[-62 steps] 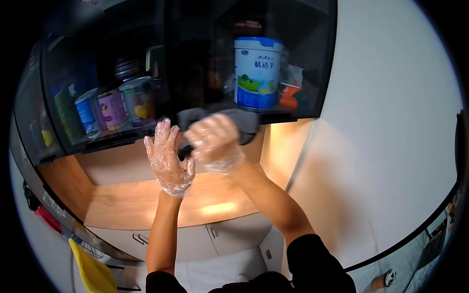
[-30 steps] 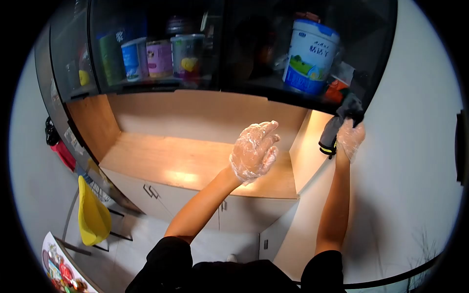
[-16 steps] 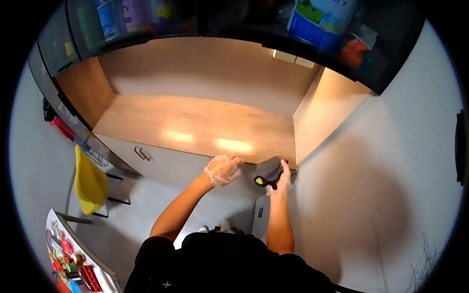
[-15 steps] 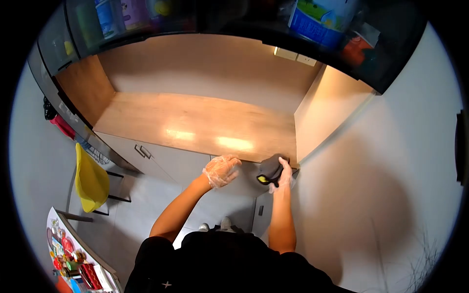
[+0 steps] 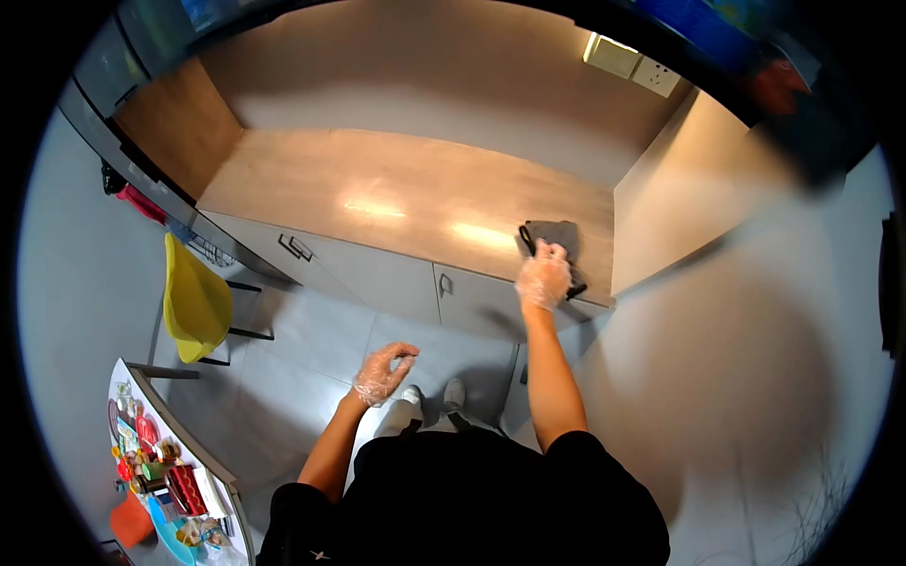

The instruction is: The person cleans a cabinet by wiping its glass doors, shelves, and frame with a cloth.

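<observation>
1. Two hands show, both in thin transparent gloves [image 5: 540,296]. The right hand [image 5: 547,274] has its fingers bent on a grey cloth [image 5: 559,232] with black trim; whether they pinch it or only press it, I cannot tell. The left hand [image 5: 379,371] is empty, held above the floor [image 5: 293,377], with its fingers loosely curled and partly open.

2. The cloth lies on the wooden countertop [image 5: 311,170], near its right end, and its dark lower end reaches the front edge.

3. In my judgement, the cloth could slide off this edge, because it is so near and only one hand is on it.

4. The gloves look loose and wrinkled, so the cloth could slip under the fingers, or the film could catch.

5. The dark corner of the upper cabinet [image 5: 802,156] appears close to the camera; if the person rises quickly, the head might hit it.

6. About writing: a blue container [image 5: 694,28] behind the glass is cut off and blurred, so no brand can be read. The black shirt [image 5: 472,500] carries a small pale mark, without readable letters.
</observation>
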`<action>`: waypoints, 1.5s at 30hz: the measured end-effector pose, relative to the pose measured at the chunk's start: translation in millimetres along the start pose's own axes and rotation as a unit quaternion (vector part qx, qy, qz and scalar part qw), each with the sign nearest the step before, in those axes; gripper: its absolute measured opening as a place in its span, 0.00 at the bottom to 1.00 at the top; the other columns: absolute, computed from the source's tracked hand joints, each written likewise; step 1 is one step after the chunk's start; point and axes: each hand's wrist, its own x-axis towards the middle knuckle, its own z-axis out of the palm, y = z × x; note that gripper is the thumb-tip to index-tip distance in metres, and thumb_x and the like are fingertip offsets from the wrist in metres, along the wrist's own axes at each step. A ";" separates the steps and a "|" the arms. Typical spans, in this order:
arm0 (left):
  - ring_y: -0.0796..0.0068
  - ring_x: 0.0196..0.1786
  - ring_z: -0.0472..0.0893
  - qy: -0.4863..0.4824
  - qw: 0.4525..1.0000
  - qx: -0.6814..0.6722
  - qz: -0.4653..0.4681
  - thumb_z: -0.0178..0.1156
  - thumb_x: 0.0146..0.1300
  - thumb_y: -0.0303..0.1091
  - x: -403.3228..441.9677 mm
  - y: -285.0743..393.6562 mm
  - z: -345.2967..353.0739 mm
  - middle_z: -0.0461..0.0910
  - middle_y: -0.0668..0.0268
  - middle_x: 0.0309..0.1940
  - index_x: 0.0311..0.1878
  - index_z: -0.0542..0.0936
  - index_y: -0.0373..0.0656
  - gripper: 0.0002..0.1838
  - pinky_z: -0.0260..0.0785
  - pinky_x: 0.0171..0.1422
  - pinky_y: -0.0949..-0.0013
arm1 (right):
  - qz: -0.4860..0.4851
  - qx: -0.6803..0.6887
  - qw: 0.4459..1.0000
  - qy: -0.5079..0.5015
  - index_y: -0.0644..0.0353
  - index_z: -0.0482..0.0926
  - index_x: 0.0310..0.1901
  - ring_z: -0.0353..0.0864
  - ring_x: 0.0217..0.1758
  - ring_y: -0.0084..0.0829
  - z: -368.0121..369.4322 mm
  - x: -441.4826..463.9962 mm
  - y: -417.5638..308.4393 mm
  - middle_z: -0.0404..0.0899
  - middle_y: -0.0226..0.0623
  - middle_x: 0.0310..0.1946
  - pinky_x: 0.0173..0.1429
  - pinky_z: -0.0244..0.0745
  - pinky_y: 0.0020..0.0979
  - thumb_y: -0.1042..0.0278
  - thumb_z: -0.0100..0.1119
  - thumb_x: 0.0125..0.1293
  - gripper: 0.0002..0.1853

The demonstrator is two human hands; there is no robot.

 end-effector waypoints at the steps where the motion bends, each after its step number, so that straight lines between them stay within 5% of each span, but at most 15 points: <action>1: 0.61 0.54 0.87 0.016 0.999 -0.031 -0.023 0.63 0.76 0.36 -4.5 -3.3 -1.4 0.89 0.59 0.50 0.54 0.85 0.41 0.11 0.78 0.63 0.60 | -0.044 -0.003 0.998 0.035 0.47 0.85 0.57 0.86 0.49 0.45 4.9 -6.2 -16.3 0.81 0.38 0.54 0.52 0.81 0.49 0.65 0.65 0.67 0.17; 7: 0.66 0.55 0.86 0.016 0.996 -0.081 -0.036 0.62 0.77 0.35 8.1 -15.0 -17.7 0.88 0.59 0.50 0.58 0.84 0.39 0.13 0.76 0.65 0.62 | -0.194 0.186 0.962 -0.053 0.47 0.86 0.55 0.87 0.49 0.44 -6.0 -45.4 -102.8 0.82 0.40 0.51 0.54 0.82 0.48 0.67 0.67 0.61 0.19; 9: 0.67 0.55 0.86 0.014 0.994 -0.103 -0.039 0.62 0.77 0.35 16.3 -21.7 -21.1 0.88 0.60 0.51 0.58 0.83 0.39 0.14 0.76 0.65 0.62 | -0.185 0.252 0.936 -0.163 0.50 0.83 0.62 0.85 0.57 0.49 -3.0 -57.7 -123.1 0.83 0.43 0.57 0.62 0.80 0.47 0.67 0.67 0.65 0.23; 11: 0.69 0.56 0.86 0.036 0.991 -0.127 -0.023 0.62 0.76 0.34 23.8 -27.8 -29.3 0.88 0.61 0.50 0.59 0.83 0.38 0.14 0.76 0.66 0.63 | 0.002 0.369 0.850 -0.375 0.52 0.81 0.67 0.84 0.63 0.48 4.4 -72.8 -152.9 0.84 0.46 0.63 0.68 0.77 0.44 0.62 0.66 0.70 0.24; 14: 0.71 0.54 0.86 0.110 0.978 -0.177 0.018 0.63 0.75 0.30 25.2 -33.0 -58.4 0.87 0.62 0.51 0.59 0.83 0.37 0.13 0.77 0.64 0.65 | 0.022 0.398 0.778 -0.485 0.52 0.76 0.74 0.76 0.75 0.53 13.6 -123.1 -193.3 0.79 0.50 0.70 0.77 0.70 0.44 0.46 0.61 0.73 0.32; 16: 0.74 0.52 0.84 0.148 0.975 -0.167 0.023 0.63 0.76 0.30 14.8 -47.1 -90.7 0.86 0.63 0.50 0.59 0.82 0.37 0.13 0.76 0.63 0.66 | 0.074 0.291 0.863 -0.406 0.53 0.78 0.71 0.79 0.71 0.54 -4.4 -169.9 -246.1 0.82 0.50 0.66 0.74 0.71 0.46 0.44 0.54 0.74 0.31; 20: 0.76 0.50 0.83 0.265 0.946 -0.188 0.003 0.66 0.75 0.31 -25.2 -87.4 -162.6 0.85 0.64 0.51 0.60 0.81 0.37 0.15 0.76 0.61 0.67 | 0.019 0.304 0.767 -0.565 0.54 0.74 0.75 0.73 0.76 0.52 -42.2 -179.3 -338.2 0.76 0.52 0.72 0.78 0.67 0.44 0.42 0.52 0.76 0.33; 25: 0.69 0.57 0.83 0.500 0.794 -0.341 -0.058 0.67 0.74 0.36 -73.6 -140.8 -239.3 0.84 0.61 0.54 0.62 0.80 0.40 0.19 0.76 0.64 0.63 | -0.042 0.432 0.716 -0.547 0.62 0.76 0.71 0.78 0.70 0.38 -32.3 -224.0 -437.1 0.82 0.42 0.66 0.75 0.68 0.37 0.50 0.63 0.74 0.31; 26: 0.70 0.61 0.80 0.445 0.763 -0.442 -0.155 0.69 0.73 0.40 -94.2 -133.3 -259.9 0.82 0.61 0.58 0.67 0.77 0.42 0.24 0.74 0.69 0.60 | -0.038 0.532 0.586 -0.610 0.62 0.73 0.74 0.77 0.72 0.36 -5.8 -230.6 -450.6 0.80 0.42 0.69 0.78 0.65 0.37 0.50 0.66 0.73 0.35; 29: 0.64 0.66 0.79 0.344 0.696 -0.628 -0.053 0.68 0.73 0.41 -136.9 -158.4 -297.3 0.82 0.61 0.60 0.71 0.73 0.40 0.28 0.73 0.72 0.55 | -0.054 0.524 0.556 -0.643 0.63 0.68 0.78 0.71 0.78 0.38 19.3 -254.2 -499.2 0.74 0.45 0.75 0.82 0.59 0.37 0.49 0.68 0.72 0.40; 31: 0.62 0.67 0.79 0.352 0.684 -0.638 -0.045 0.68 0.73 0.39 -157.7 -167.7 -318.2 0.82 0.60 0.61 0.71 0.72 0.38 0.29 0.73 0.73 0.54 | -0.031 0.466 0.555 -0.689 0.66 0.59 0.82 0.58 0.86 0.41 -62.7 -251.3 -543.5 0.63 0.50 0.82 0.86 0.51 0.37 0.48 0.69 0.71 0.47; 36: 0.66 0.59 0.83 0.486 0.696 -0.516 -0.119 0.70 0.70 0.29 -186.4 -196.1 -352.9 0.83 0.59 0.59 0.67 0.75 0.36 0.25 0.75 0.70 0.62 | -0.028 0.409 0.605 -0.682 0.69 0.53 0.83 0.51 0.89 0.44 -17.1 -288.3 -585.4 0.54 0.53 0.85 0.89 0.46 0.39 0.50 0.69 0.71 0.51; 39: 0.68 0.57 0.84 0.517 0.653 -0.535 -0.141 0.69 0.70 0.27 -182.1 -204.9 -378.2 0.85 0.60 0.55 0.63 0.78 0.38 0.20 0.76 0.68 0.64 | -0.017 0.424 0.578 -0.697 0.70 0.53 0.83 0.51 0.89 0.44 -1.7 -297.3 -610.3 0.54 0.55 0.85 0.89 0.45 0.39 0.50 0.69 0.71 0.50; 41: 0.68 0.57 0.84 0.529 0.630 -0.543 -0.165 0.68 0.70 0.25 -170.1 -200.6 -401.5 0.85 0.60 0.55 0.62 0.78 0.39 0.19 0.76 0.68 0.64 | -0.018 0.421 0.633 -0.649 0.69 0.62 0.80 0.67 0.81 0.41 20.7 -300.7 -628.5 0.67 0.50 0.79 0.83 0.59 0.37 0.49 0.68 0.72 0.45; 45: 0.65 0.60 0.83 0.492 0.703 -0.505 -0.088 0.69 0.70 0.29 -129.9 -235.2 -449.6 0.83 0.59 0.59 0.71 0.71 0.35 0.29 0.74 0.70 0.64 | -0.083 0.404 0.677 -0.610 0.68 0.58 0.81 0.67 0.81 0.44 26.5 -269.5 -678.8 0.67 0.51 0.79 0.83 0.61 0.39 0.45 0.76 0.65 0.54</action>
